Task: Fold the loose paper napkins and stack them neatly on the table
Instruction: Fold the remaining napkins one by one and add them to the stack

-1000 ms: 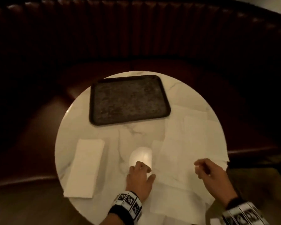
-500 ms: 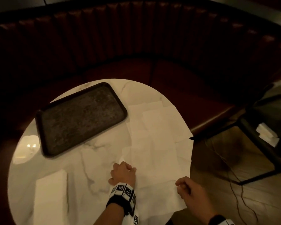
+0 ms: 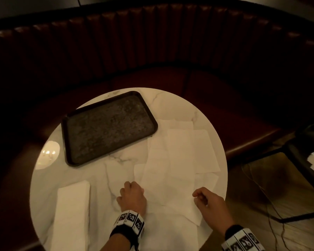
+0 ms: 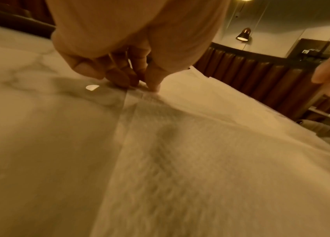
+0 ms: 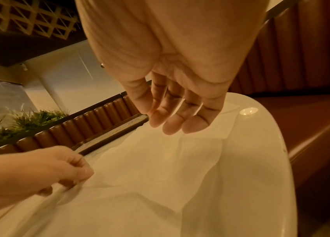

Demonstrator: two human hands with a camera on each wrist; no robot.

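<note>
The left hand (image 3: pixel 132 196) is pinching the left edge of a loose napkin (image 3: pixel 168 189) lying on the tabletop (image 3: pixel 105 180) – the right hand (image 3: pixel 209 202) is hovering loosely curled, holding nothing – so the thin sheet is risking tearing or dragging its overlapping neighbours askew.

Restaurant: curved booth (image 3: pixel 152 44) across frame top, marble table (image 3: pixel 170 102) and tray (image 3: pixel 107 127) at centre.
</note>
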